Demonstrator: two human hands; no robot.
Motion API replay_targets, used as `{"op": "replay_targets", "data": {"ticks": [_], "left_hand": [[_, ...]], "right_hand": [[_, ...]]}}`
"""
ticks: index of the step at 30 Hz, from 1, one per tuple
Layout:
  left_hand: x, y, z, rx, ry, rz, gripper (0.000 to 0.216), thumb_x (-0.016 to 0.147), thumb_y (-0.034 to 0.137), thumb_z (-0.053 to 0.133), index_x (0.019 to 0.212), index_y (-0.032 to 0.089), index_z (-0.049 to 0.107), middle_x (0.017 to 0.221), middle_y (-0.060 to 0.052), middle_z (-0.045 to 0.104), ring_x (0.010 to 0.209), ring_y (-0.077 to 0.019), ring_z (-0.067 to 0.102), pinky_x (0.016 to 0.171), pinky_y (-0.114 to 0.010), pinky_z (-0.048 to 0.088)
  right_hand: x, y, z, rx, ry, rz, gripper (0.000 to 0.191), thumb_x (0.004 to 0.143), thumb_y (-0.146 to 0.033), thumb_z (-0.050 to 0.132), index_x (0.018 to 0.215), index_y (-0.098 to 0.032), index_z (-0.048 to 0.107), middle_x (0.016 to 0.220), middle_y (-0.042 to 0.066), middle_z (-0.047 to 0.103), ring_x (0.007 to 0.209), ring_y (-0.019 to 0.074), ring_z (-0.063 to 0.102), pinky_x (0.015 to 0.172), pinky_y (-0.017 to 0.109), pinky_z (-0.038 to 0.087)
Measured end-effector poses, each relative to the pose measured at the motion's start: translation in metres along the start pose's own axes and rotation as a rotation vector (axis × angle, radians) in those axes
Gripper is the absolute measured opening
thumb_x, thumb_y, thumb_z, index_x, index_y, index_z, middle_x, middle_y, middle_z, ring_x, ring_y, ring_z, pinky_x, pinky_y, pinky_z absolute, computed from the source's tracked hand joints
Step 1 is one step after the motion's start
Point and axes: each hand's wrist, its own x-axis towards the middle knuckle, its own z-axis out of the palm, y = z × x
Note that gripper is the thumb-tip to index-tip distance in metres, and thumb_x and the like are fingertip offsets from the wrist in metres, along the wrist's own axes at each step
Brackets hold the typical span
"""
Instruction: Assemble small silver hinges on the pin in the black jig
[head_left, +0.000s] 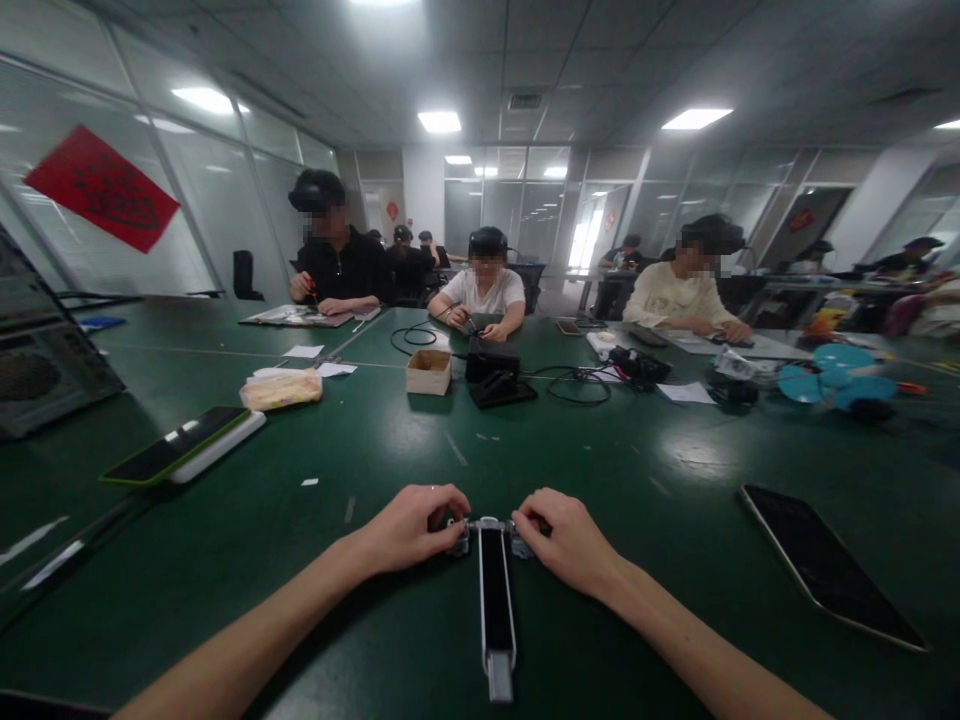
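Holding a slim black-and-silver device [496, 605], flat on the bench [390, 640], by its far-end side fittings [461, 545], pinching narrowly with left hand [411, 525] and right hand [559, 535], curling inward at the fingers [451, 494], reaching forward on converging forearms [277, 615]

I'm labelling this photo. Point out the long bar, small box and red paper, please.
Long bar [495, 592], head view: its black face.
Small box [423, 380], head view: front side.
Red paper [103, 188], head view: middle.

Small open box [428, 376] sat beside a black device [493, 362]; dark phone [829, 565] lay at right, green-edged phone [180, 447] at left; red sign [103, 190] hung upper left.
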Motion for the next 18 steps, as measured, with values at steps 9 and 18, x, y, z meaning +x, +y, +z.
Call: {"op": "replay_targets", "data": {"ticks": [9, 18], "left_hand": [[0.0008, -0.0016, 0.0015, 0.015, 0.026, 0.035, 0.018, 0.082, 0.022, 0.06, 0.099, 0.018, 0.061, 0.077, 0.001, 0.061, 0.062, -0.0109, 0.051, 0.059, -0.022, 0.038], [-0.0002, 0.0033, -0.0025, 0.006, 0.048, 0.069, 0.017, 0.078, 0.018, 0.063, 0.096, 0.017, 0.061, 0.074, 0.002, 0.058, 0.061, -0.0106, 0.05, 0.058, -0.021, 0.038]], "right_hand": [[-0.0006, 0.0054, 0.0031, 0.016, 0.009, -0.034, 0.023, 0.09, -0.022, 0.049, 0.07, -0.017, 0.058, 0.07, 0.002, 0.058, 0.064, 0.0147, 0.052, 0.06, 0.028, 0.04], [-0.0012, 0.005, 0.0008, 0.02, -0.004, -0.042, 0.023, 0.09, -0.023, 0.049, 0.07, -0.017, 0.058, 0.07, 0.002, 0.058, 0.063, 0.0143, 0.052, 0.058, 0.027, 0.04]]}}
